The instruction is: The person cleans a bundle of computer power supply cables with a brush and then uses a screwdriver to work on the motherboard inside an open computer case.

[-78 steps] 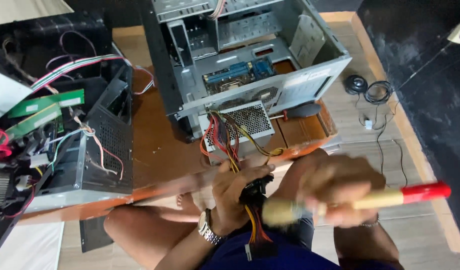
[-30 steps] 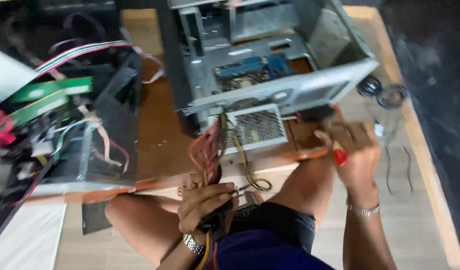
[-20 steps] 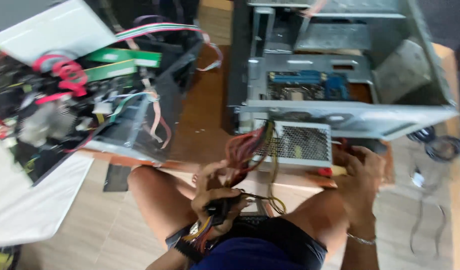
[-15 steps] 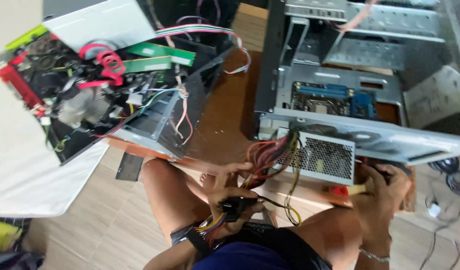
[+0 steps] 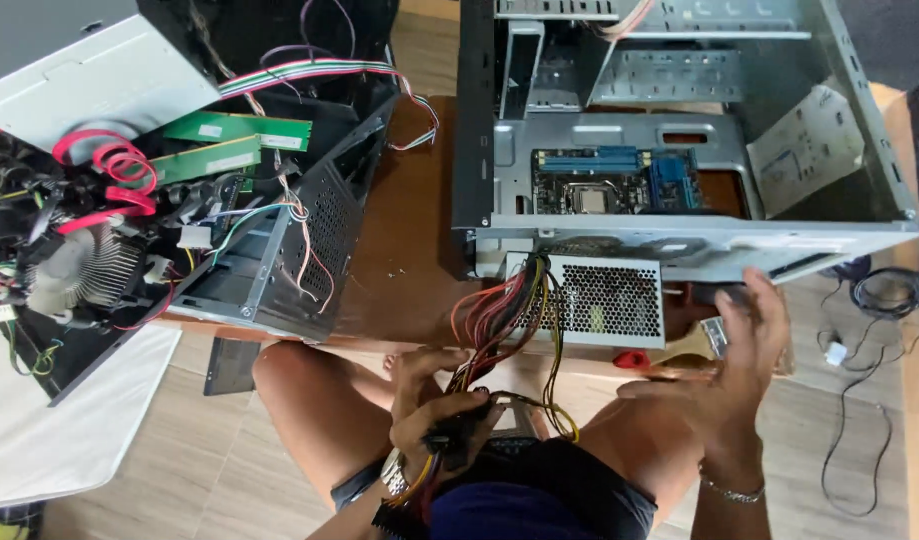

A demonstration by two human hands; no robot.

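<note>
Freed of the red-handled brush [image 5: 669, 356], which now lies on the worktop [image 5: 399, 270] edge by the power supply [image 5: 604, 300], the right hand [image 5: 734, 365] spreads wide, while the left hand [image 5: 434, 410] clutches the cable bundle [image 5: 494, 320] near the lap.

Hidden or cut off, as you see it:

- Your left hand [image 5: 434, 415]: fingers closed over the cable bundle [image 5: 494, 320], so the connectors in the grip are covered; wrist and watch partly cut by the bottom edge.
- Your right hand [image 5: 734, 375]: blurred; it covers most of the brush [image 5: 669, 352], leaving only a red end and a pale handle.
- Open grey computer case [image 5: 679, 120]: top cut by the upper edge.
- Black computer case [image 5: 159, 210]: left side runs out of view.
- Power supply [image 5: 604, 300]: top tucked under the grey case.
- Tabletop [image 5: 404, 250]: mostly covered.
</note>
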